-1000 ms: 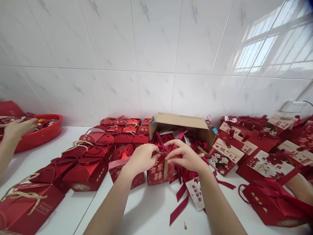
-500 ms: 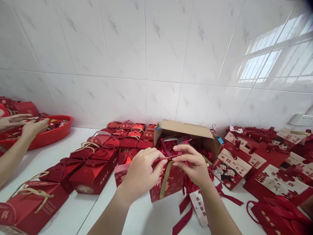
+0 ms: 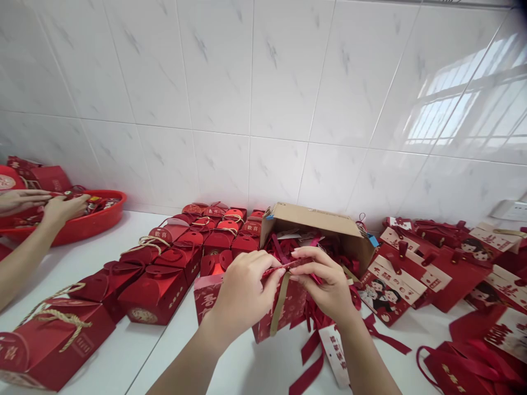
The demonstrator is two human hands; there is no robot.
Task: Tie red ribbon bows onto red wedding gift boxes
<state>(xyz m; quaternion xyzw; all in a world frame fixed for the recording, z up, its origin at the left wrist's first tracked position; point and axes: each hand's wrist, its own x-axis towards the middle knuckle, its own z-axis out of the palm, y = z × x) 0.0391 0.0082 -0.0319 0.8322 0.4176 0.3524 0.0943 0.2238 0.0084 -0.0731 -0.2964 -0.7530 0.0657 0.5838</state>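
Both my hands meet at the top edge of a red paper gift bag (image 3: 269, 323) with gold print and an olive-gold ribbon (image 3: 280, 304) down its side. My left hand (image 3: 247, 288) pinches the bag's folded top edge between thumb and fingers. From the other side, my right hand (image 3: 325, 282) pinches the same edge just beside the ribbon. My fingers partly hide the top of the bag. Behind it lies an open cardboard box (image 3: 317, 216) full of dark red ribbons. A white printed tag (image 3: 335, 354) and loose red ribbon lie by my right wrist.
Rows of closed red gift boxes (image 3: 154, 293), some tied with rope, stand to the left. Another person's hands (image 3: 61, 208) work over a red basin (image 3: 94, 222) of small packets. Several red and white bags (image 3: 391, 282) stand at the right, before a tiled wall (image 3: 280, 82).
My fingers have shifted slightly on the bag's top edge, closer to the ribbon. At the far right, a red bag with a white panel has moved rightward. The view has shifted a little.
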